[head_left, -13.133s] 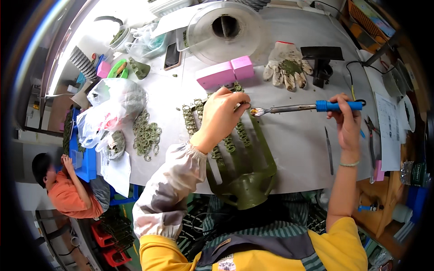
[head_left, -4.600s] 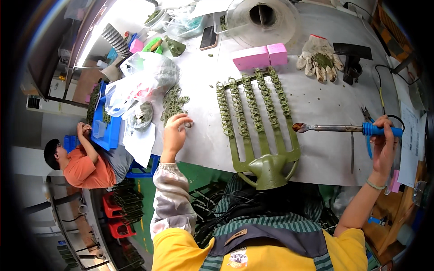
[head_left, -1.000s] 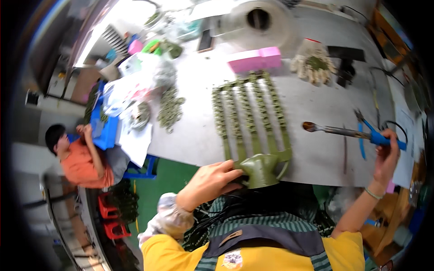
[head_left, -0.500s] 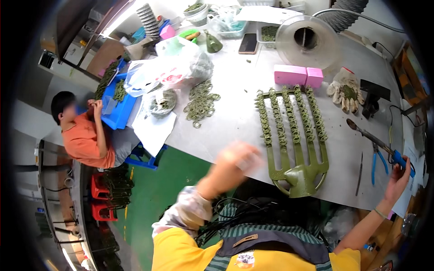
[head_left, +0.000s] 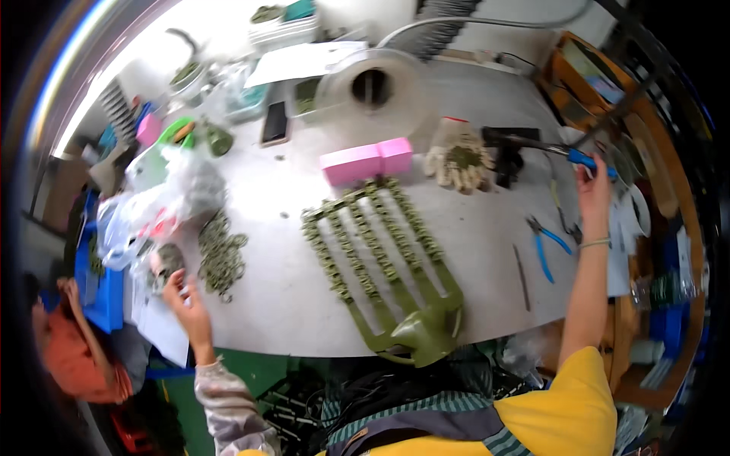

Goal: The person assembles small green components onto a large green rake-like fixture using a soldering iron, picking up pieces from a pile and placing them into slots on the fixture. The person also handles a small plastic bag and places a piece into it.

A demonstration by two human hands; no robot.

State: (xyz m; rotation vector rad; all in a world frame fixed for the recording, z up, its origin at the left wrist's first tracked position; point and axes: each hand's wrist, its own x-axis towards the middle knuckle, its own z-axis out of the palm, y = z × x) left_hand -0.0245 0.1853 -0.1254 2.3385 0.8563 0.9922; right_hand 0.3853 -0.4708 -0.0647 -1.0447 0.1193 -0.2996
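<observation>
My right hand [head_left: 593, 190] is closed on the blue handle of a soldering iron [head_left: 582, 157]. The iron's metal shaft lies across a black stand [head_left: 511, 144] at the right. Over the left of the table, my left hand [head_left: 190, 308] has its fingers bent and a little apart, and I see nothing in them. It is beside a pile of small green rings [head_left: 222, 258] and just in front of a small clear bag or bowl [head_left: 156, 266] with more green pieces. In the middle lies a green comb-shaped piece [head_left: 426, 327], its several prongs lined with small green rings.
Pink blocks [head_left: 353, 166] touch the far end of the comb-shaped piece. Gloves [head_left: 459, 156], blue-handled pliers [head_left: 546, 247] and a thin dark tool [head_left: 522, 277] lie to the right. Plastic bags [head_left: 179, 190] cover the left. A co-worker [head_left: 76, 346] sits at far left.
My left hand has gone left, from near the comb-shaped piece to the ring pile. The soldering iron has been raised from the table's right side to the stand. The view has shifted.
</observation>
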